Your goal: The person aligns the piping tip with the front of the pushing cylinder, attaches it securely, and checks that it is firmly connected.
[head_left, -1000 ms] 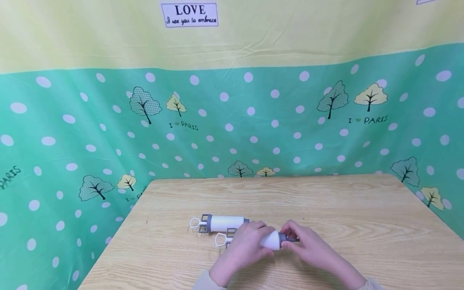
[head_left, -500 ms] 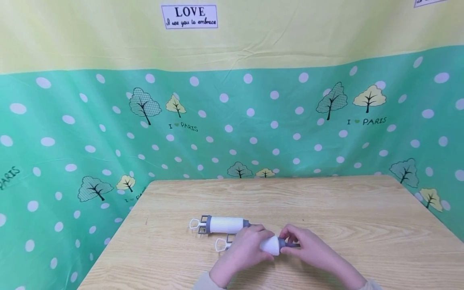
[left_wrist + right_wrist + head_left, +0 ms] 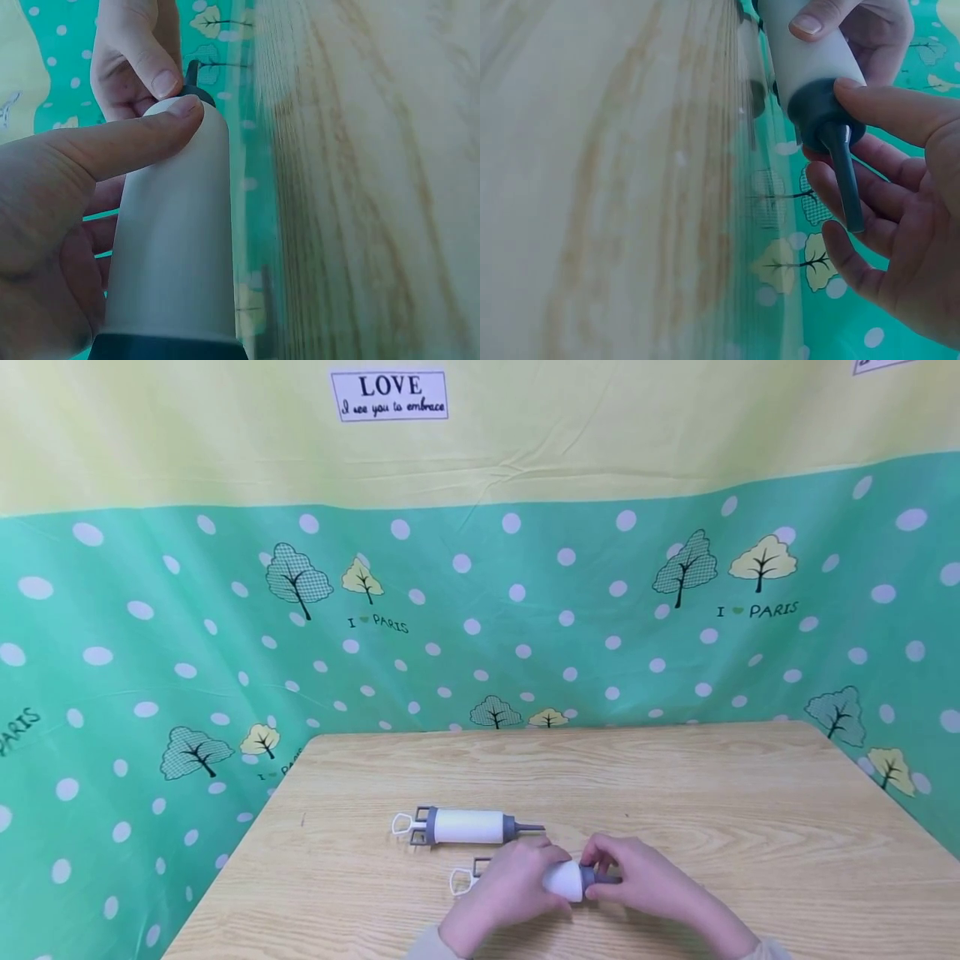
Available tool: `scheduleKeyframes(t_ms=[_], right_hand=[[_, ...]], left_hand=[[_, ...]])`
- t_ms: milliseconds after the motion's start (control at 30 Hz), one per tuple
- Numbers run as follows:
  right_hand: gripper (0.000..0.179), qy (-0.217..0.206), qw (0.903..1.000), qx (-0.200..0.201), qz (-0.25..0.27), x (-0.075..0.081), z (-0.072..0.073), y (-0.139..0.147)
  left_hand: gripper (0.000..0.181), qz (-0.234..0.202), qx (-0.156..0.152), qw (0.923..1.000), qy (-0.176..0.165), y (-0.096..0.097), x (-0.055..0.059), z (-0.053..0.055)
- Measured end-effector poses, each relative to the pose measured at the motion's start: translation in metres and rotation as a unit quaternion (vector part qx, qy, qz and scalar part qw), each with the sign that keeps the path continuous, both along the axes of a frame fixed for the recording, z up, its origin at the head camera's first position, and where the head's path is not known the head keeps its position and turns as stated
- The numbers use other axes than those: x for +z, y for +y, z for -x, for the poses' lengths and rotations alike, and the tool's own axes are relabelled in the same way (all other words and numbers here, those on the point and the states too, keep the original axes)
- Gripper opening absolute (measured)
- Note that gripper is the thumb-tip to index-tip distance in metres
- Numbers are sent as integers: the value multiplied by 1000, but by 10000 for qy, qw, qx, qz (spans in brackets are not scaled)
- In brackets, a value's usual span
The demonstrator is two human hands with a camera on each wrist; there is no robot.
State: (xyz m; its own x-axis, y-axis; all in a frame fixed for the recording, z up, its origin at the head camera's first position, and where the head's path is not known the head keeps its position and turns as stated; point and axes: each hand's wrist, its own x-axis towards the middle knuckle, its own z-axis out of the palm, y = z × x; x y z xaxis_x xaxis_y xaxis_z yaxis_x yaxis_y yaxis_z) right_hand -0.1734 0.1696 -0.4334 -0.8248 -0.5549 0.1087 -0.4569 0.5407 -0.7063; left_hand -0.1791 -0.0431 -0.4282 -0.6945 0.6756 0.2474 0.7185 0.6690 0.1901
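My left hand (image 3: 517, 883) grips the white barrel of a large plunger syringe (image 3: 562, 881), its thumb along the barrel in the left wrist view. With thumb and fingers my right hand (image 3: 637, 872) pinches the grey end cap (image 3: 821, 109) where it meets the barrel. A narrow grey nozzle (image 3: 845, 180) sticks out of that cap past the right fingers. At the other end a white loop handle (image 3: 461, 882) shows beyond the left wrist. Behind the left hand lies a second, matching syringe (image 3: 468, 827), untouched, its nozzle pointing right.
The wooden table (image 3: 675, 785) carries both syringes. A green and yellow printed curtain (image 3: 517, 593) with dots and trees hangs behind the table and at its sides.
Both hands and the held syringe have shifted slightly toward me, away from the second syringe, whose nozzle now shows fully. The right hand stays at the cap.
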Motion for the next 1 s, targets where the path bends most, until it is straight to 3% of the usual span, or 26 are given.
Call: scheduleKeyframes(t_ms=[633, 800, 1000], right_hand=[[23, -122, 9994, -48, -307, -2, 1, -1], [23, -152, 9993, -20, -340, -3, 3, -1], [25, -21, 9990, 54, -438, 4, 8, 4]], left_hand=[[48, 405, 134, 9990, -142, 3, -5, 0], [50, 420, 319, 9975, -472, 1, 0, 2], [38, 230, 407, 9980, -430, -9, 14, 10]])
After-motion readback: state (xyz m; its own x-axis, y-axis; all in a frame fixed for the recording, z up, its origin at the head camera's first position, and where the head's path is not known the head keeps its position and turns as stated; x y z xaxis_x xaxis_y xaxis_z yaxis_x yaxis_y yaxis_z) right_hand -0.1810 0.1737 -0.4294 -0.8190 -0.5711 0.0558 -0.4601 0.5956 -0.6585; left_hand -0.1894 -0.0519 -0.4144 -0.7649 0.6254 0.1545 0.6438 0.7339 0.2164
